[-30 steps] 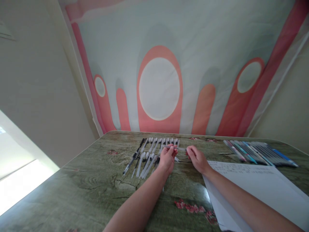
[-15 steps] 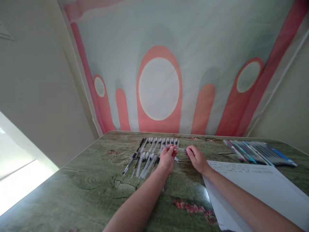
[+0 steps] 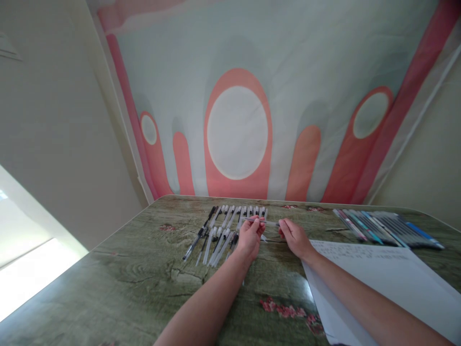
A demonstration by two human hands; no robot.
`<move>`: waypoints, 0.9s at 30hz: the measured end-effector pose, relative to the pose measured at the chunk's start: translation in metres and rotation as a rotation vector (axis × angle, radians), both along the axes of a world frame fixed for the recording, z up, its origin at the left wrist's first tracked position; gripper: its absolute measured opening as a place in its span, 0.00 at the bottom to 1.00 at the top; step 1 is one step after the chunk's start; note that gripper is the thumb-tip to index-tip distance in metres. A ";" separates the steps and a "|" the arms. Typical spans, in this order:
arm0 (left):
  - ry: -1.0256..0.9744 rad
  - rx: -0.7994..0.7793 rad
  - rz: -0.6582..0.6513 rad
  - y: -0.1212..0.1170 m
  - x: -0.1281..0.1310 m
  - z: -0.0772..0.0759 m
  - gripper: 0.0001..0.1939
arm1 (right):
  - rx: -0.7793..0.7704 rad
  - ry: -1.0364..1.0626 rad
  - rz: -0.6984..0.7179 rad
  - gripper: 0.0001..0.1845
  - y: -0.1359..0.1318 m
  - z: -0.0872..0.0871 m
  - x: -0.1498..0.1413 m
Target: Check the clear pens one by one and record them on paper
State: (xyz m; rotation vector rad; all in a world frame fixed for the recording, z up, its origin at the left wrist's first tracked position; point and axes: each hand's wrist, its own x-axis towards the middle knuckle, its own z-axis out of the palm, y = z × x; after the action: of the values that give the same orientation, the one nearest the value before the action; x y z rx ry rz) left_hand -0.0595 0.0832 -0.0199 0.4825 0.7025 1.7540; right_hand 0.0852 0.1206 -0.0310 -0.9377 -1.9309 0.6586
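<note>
A slim, pale pen (image 3: 271, 223) lies level in the air between my two hands, above the table. My left hand (image 3: 251, 239) pinches its left part, with a dark thin tip reaching out past the fingers. The fingers of my right hand (image 3: 295, 237) are closed on the right end, which they hide. Whether the pen is in one piece or two, I cannot tell. Below and left of my left hand, clear-barrelled pens (image 3: 218, 246) lie side by side in a near row. A farther row of white-capped pens (image 3: 230, 216) is partly covered by that hand.
A white sheet (image 3: 374, 283) with handwriting along its top lies under my right forearm. Behind it, several coloured and grey pens (image 3: 387, 228) lie side by side. The wood-patterned table (image 3: 144, 283) ends at a wall with a pink print (image 3: 237, 187).
My right hand has shifted very slightly to the right, and a little more of the pen shows between the hands. The left hand keeps its pinch.
</note>
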 end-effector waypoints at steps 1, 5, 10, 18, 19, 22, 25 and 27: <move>-0.004 0.000 0.003 0.000 0.000 0.000 0.06 | -0.023 0.012 0.006 0.20 0.000 0.000 0.000; -0.024 -0.014 0.025 0.000 0.000 0.001 0.06 | -0.026 0.027 0.020 0.15 -0.001 0.001 0.000; -0.007 -0.001 0.008 0.000 -0.001 0.002 0.07 | -0.006 0.008 0.045 0.13 -0.001 0.002 0.001; 0.084 0.074 -0.028 0.000 -0.003 0.002 0.11 | -0.282 0.186 0.222 0.18 0.004 -0.003 0.001; 0.092 0.078 -0.033 -0.001 -0.003 0.003 0.12 | -0.327 0.221 0.248 0.18 0.005 -0.004 0.000; 0.118 0.099 -0.046 -0.002 -0.003 0.004 0.13 | -0.442 0.334 0.307 0.18 0.006 -0.003 0.000; 0.158 0.134 -0.052 -0.003 -0.002 0.006 0.12 | -0.567 0.425 0.326 0.17 0.006 -0.001 0.000; 0.186 0.152 -0.053 -0.003 -0.002 0.007 0.12 | -0.642 0.461 0.326 0.18 0.005 0.001 -0.001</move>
State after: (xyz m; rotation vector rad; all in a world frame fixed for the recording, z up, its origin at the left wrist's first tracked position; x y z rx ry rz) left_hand -0.0615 0.0798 -0.0130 0.7693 0.6824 1.7343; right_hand 0.0845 0.1259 -0.0304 -0.7454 -1.4761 1.5981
